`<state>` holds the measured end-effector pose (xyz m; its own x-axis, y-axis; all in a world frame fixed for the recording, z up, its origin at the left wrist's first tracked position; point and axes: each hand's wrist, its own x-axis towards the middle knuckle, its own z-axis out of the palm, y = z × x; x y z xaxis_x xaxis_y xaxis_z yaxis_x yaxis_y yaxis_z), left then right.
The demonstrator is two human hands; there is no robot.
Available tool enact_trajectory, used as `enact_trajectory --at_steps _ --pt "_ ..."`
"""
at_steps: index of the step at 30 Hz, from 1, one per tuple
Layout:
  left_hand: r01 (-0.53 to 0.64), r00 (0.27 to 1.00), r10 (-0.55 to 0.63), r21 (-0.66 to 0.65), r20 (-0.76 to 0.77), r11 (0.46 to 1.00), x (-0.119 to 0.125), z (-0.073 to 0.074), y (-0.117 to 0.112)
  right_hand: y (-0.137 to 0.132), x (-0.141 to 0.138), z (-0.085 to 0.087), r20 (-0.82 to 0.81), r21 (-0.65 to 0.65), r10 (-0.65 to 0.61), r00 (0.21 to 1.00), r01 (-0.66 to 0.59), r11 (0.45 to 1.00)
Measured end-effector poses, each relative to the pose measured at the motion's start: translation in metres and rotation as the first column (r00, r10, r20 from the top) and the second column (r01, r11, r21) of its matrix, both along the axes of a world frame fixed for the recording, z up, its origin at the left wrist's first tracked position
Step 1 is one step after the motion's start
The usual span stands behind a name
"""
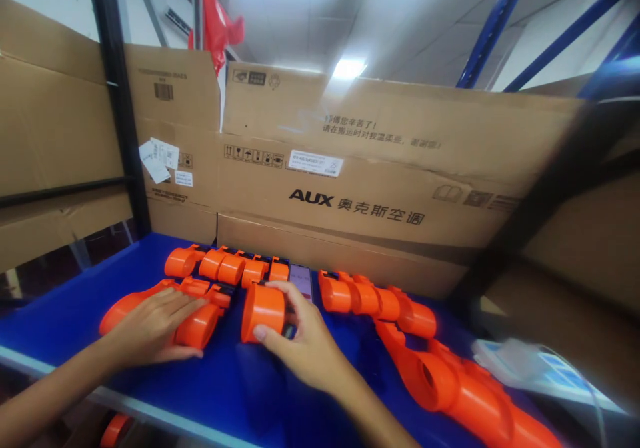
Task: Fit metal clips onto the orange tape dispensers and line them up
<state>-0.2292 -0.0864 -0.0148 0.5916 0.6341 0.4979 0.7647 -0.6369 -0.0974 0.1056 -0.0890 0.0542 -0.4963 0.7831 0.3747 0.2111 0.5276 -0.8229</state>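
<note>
My right hand [305, 341] grips an orange plastic ring-shaped part [263, 313] with a dark piece on its side. The thumb presses its lower front, and the fingers curl round the back edge. To the left, my left hand [155, 321] lies over a group of similar orange parts on the blue surface. Its fingers reach across the top of one orange ring-shaped part [199, 328], with the thumb along its lower edge. More orange parts [231, 269], some with black pieces on top, stand in a row just behind both hands.
A phone-like device [301, 281] lies behind my right hand. Further orange parts [365, 298] line the back right, and larger joined ones [465, 395] the front right. A white power strip [545, 368] with a cable sits at right. Cardboard [350, 168] walls the blue table [210, 395].
</note>
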Motion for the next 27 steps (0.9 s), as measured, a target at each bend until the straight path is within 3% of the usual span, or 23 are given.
enact_trajectory --at_steps 11,16,20,23,27 --pt "-0.062 0.978 0.056 -0.022 -0.203 0.998 0.003 0.03 0.003 0.003 -0.037 0.001 0.231 0.063 0.02 0.973 -0.036 0.997" --pt "0.016 0.98 0.004 0.094 -0.201 0.995 -0.004 0.071 -0.001 0.004 -0.048 0.002 0.306 0.074 0.052 0.951 -0.078 0.994" --pt "-0.015 0.978 0.06 0.223 -0.199 0.975 0.002 0.102 0.0 0.007 -0.051 -0.001 0.309 0.068 0.064 0.949 -0.089 0.994" --pt "-0.029 0.973 0.091 0.278 -0.214 0.96 0.014 0.109 0.003 0.009 -0.053 -0.007 0.29 0.071 0.07 0.954 -0.094 0.993" --pt "-0.023 0.988 0.064 0.277 -0.141 0.961 0.03 0.106 0.008 0.013 -0.056 -0.018 0.287 0.061 0.023 0.958 -0.043 0.997"
